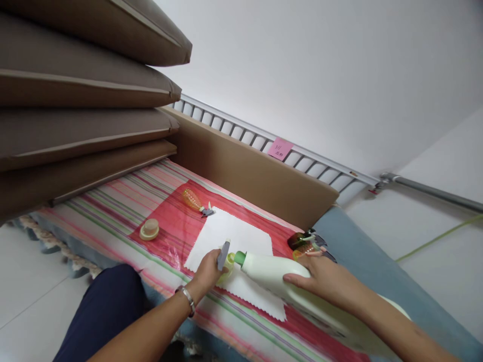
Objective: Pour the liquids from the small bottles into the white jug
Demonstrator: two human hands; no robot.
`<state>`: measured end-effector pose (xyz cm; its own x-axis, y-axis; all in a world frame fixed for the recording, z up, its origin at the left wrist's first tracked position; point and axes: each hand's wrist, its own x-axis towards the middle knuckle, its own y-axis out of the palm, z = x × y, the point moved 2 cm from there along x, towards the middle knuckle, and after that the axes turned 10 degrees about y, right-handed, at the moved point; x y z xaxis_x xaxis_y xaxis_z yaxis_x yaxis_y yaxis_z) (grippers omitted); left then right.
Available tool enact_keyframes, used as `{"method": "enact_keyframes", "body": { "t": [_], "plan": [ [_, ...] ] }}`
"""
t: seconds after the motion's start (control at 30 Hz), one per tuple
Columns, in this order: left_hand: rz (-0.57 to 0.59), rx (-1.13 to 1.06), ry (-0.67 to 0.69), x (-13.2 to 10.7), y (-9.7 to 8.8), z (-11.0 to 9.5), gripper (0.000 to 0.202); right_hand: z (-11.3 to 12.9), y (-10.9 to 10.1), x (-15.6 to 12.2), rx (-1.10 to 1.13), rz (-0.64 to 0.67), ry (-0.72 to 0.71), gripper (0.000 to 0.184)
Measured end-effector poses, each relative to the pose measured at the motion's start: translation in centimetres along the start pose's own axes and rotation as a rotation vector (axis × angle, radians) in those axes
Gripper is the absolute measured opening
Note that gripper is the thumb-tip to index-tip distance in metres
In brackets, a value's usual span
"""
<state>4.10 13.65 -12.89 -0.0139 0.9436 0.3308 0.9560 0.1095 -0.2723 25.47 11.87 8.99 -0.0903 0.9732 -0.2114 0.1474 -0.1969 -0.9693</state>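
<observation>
The right hand [324,276] lies flat and open on top of a big white bottle [275,274], which rests on its side on the bed [113,211], and it presses the bottle down more than it grips it. The green neck [240,258] of the bottle points to the left hand [209,271], and no cap is on it. The left hand is closed around a small yellowish bottle [227,266] with a grey sprayer top [223,255], and it holds this bottle right at the green neck, almost touching. Both hands are over a white cloth [234,236], which lies on a red plastic sheet [181,221] on the striped cover. I judge that the opening of the big bottle is done and the two bottles are brought together, but I cannot tell if any liquid passes between them. Beyond the left hand, well apart, lies an orange spray bottle [192,199], and to the left of it a round beige lid [150,229]. Just beyond the right hand are some small dark and orange bottles [304,244]. Brown cushions [83,90] are stacked at the far left.
</observation>
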Motion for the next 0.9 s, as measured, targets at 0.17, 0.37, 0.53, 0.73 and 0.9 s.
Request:
{"method": "enact_keyframes", "body": {
  "t": [0.17,0.37,0.53,0.73,0.9],
  "plan": [
    [0.003,0.015,0.001,0.03,-0.01,-0.11,0.023,0.14,-0.1,0.01,0.0,0.001,0.001,0.036],
    [0.001,0.024,0.009,0.06,0.05,-0.06,0.025,0.51,-0.53,-0.24,-0.017,0.007,-0.023,0.038],
    [-0.003,0.032,0.017,0.04,0.1,-0.11,0.022,0.24,-0.39,-0.09,-0.021,0.008,-0.023,0.039],
    [-0.001,0.035,0.016,-0.01,0.13,-0.1,0.021,0.34,-0.48,-0.02,-0.024,0.004,-0.035,0.039],
    [-0.003,0.038,0.013,-0.01,0.19,0.05,0.021,0.38,-0.64,-0.03,-0.025,0.012,-0.024,0.038]
  ]
}}
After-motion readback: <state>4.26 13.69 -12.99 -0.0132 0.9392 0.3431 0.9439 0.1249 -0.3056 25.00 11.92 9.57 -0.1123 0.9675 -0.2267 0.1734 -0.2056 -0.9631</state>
